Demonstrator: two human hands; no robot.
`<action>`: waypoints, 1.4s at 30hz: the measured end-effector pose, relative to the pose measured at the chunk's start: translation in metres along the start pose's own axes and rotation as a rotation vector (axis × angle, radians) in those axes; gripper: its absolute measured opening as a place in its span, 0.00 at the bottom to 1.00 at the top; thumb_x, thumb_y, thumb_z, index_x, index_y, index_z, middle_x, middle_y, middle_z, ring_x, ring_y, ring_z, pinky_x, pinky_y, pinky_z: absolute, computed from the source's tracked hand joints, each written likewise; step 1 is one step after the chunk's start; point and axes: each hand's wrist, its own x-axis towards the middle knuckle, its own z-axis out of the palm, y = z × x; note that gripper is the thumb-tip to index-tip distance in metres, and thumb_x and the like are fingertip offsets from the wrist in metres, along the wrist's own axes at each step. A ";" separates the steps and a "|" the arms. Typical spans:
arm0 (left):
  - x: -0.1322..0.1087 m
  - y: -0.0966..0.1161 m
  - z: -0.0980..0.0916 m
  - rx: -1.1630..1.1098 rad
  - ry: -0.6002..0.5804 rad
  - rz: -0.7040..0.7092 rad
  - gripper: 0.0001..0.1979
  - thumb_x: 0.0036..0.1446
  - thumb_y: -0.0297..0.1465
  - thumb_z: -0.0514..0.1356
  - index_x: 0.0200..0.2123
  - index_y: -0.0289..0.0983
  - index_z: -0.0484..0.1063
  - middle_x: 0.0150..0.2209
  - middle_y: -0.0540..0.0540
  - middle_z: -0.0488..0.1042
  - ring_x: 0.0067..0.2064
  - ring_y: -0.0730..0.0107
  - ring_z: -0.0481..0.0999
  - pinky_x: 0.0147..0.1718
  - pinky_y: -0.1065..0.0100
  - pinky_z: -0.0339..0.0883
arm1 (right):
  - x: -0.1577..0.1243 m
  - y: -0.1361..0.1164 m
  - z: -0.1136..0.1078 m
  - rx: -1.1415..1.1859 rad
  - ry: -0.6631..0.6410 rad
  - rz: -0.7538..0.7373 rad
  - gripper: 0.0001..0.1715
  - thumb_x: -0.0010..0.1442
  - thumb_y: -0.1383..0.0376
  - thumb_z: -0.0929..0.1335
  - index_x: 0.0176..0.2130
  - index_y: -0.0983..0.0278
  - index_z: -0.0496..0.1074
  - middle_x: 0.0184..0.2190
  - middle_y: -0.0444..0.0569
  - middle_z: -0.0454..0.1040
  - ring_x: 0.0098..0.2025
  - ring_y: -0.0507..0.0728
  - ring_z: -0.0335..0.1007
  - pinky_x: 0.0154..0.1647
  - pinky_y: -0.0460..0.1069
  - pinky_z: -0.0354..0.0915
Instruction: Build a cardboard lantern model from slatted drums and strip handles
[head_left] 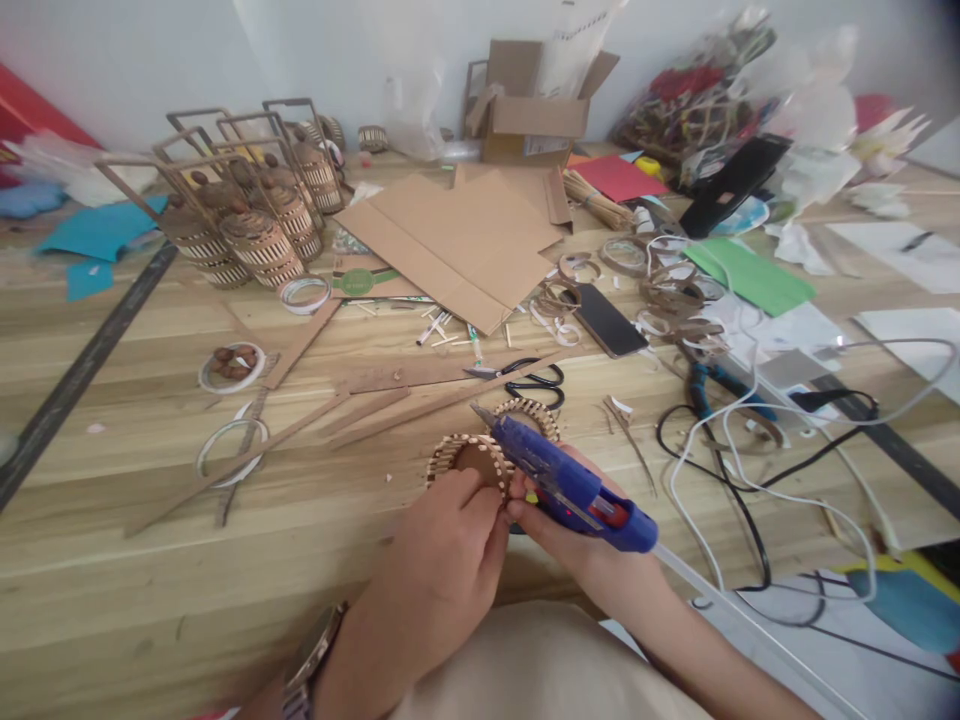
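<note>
My left grip (450, 560) is closed on a ring (466, 457) of slatted cardboard with a brown disc in its middle, held low over the near edge of the bench (150, 600). My right grip (559, 535) is wrapped round a blue glue gun (547, 465), whose nozzle points up and left across the top of the ring. A second ring (531, 410) lies on the bench just behind, partly hidden by the gun. There is a watch (311, 650) on my left wrist.

As for containers, an open box (529, 115) stands at the back wall with its flaps up, and I cannot tell what is in it. At back left is a cluster of slatted baskets (259, 240) with tall handles. A tape ring (229, 365) at left holds a few brown beads, and a clear bag (705, 110) at back right is stuffed with coloured scraps.

Scissors (536, 382) lie just beyond the second ring. Long strips (360, 400) of cardboard run leftwards from there. A flat cardboard sheet (457, 240) fills the middle of the bench, with a phone (607, 320) to its right. Blue-handled pliers (712, 385) and tangled white and black cords (720, 470) crowd the bench just right of my gun hand. A black ruler (75, 370) crosses the far left.
</note>
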 end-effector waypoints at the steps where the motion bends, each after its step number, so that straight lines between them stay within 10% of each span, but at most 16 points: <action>1: 0.000 0.000 0.000 0.005 0.000 0.003 0.12 0.65 0.24 0.50 0.34 0.35 0.72 0.33 0.43 0.73 0.36 0.61 0.73 0.34 0.61 0.70 | 0.000 0.003 0.000 0.010 -0.015 -0.004 0.09 0.49 0.65 0.74 0.31 0.58 0.71 0.30 0.45 0.76 0.31 0.57 0.75 0.31 0.50 0.74; 19: -0.003 -0.004 -0.003 -0.011 0.035 0.053 0.13 0.67 0.26 0.48 0.32 0.36 0.69 0.33 0.44 0.72 0.36 0.62 0.70 0.34 0.64 0.66 | -0.011 -0.008 -0.028 0.010 -0.094 -0.076 0.13 0.55 0.52 0.73 0.36 0.57 0.73 0.33 0.47 0.79 0.34 0.59 0.77 0.39 0.52 0.75; 32: -0.003 -0.006 -0.007 0.041 0.073 0.156 0.13 0.68 0.25 0.48 0.32 0.36 0.68 0.33 0.44 0.72 0.36 0.62 0.68 0.35 0.62 0.65 | -0.014 -0.001 -0.071 0.048 -0.392 -0.091 0.31 0.54 0.36 0.67 0.29 0.61 0.76 0.26 0.50 0.75 0.28 0.56 0.70 0.27 0.49 0.65; 42: -0.005 -0.005 -0.009 -0.007 0.061 0.174 0.12 0.68 0.25 0.49 0.35 0.34 0.70 0.36 0.43 0.73 0.39 0.61 0.68 0.38 0.61 0.66 | -0.014 -0.007 -0.068 0.057 -0.380 -0.117 0.30 0.55 0.38 0.68 0.27 0.61 0.74 0.22 0.48 0.75 0.23 0.54 0.70 0.22 0.46 0.65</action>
